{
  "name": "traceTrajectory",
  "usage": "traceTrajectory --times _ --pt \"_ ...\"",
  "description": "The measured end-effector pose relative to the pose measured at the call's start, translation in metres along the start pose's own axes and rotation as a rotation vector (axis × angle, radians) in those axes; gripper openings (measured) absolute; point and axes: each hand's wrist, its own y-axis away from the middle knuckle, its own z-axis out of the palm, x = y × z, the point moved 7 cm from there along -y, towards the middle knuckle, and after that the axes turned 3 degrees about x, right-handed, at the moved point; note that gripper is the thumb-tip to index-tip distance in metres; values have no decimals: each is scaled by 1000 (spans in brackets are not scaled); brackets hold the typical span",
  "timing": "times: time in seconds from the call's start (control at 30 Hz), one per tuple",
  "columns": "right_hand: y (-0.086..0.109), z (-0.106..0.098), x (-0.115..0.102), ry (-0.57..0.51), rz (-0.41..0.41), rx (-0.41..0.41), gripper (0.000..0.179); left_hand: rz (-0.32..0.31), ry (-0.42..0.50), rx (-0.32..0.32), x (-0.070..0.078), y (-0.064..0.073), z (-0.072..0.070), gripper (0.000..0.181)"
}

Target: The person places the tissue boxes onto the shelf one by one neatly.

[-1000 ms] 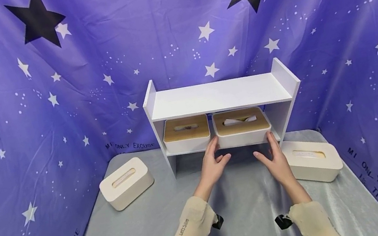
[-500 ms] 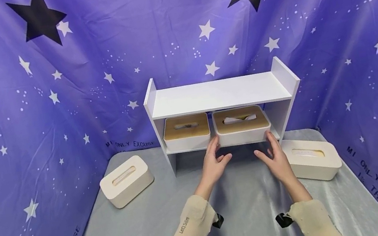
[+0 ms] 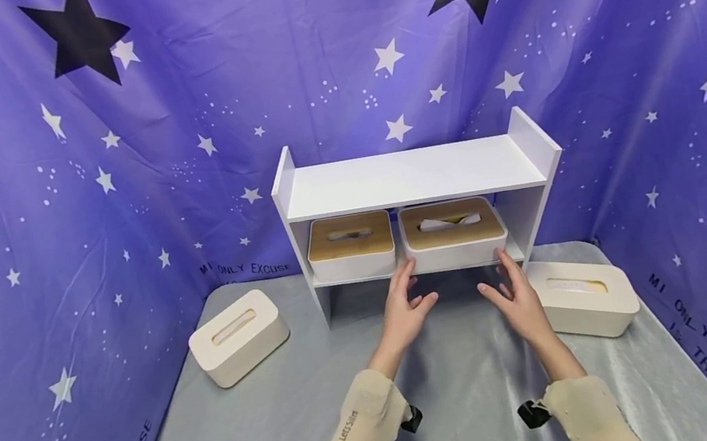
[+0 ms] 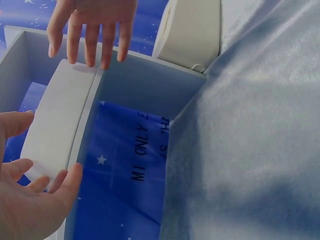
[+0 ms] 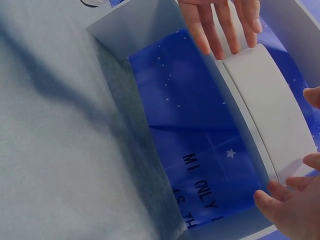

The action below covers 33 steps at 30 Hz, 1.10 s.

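A white tissue box with a wooden lid (image 3: 454, 234) sits on the middle board of a white shelf (image 3: 413, 177), tissue showing in its slot. My left hand (image 3: 404, 314) is at its left front corner, fingers relaxed and spread, fingertips right at the front face. At the right front corner is my right hand (image 3: 521, 305), its fingers loosely bent and thumb apart. Both wrist views show the box's white front (image 4: 60, 110) between the two hands, neither gripping it. A second wood-lidded tissue box (image 3: 353, 256) stands beside it on the left.
A cream tissue box (image 3: 239, 339) rests on the grey cloth (image 3: 278, 439) left of the shelf. Another cream tissue box (image 3: 583, 298) lies to the right, close to my right forearm. A purple star-patterned curtain (image 3: 325, 60) surrounds the table.
The left fingertips have shifted slightly down and right, from beside the box's corner to its front. The right hand has barely moved, and the boxes stay in place; the head view shifts slightly.
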Motion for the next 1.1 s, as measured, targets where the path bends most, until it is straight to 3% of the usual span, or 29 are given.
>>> traceTrajectory --times 0.47,0.63,1.1 --pt "4 -3 9 -18 24 -21 74 -27 6 -7 2 5 0 65" --pt "6 -3 8 4 22 -26 70 -49 -8 -19 -5 4 2 65" --pt "10 -6 6 -2 -69 -1 44 -52 -37 -67 -8 5 7 50"
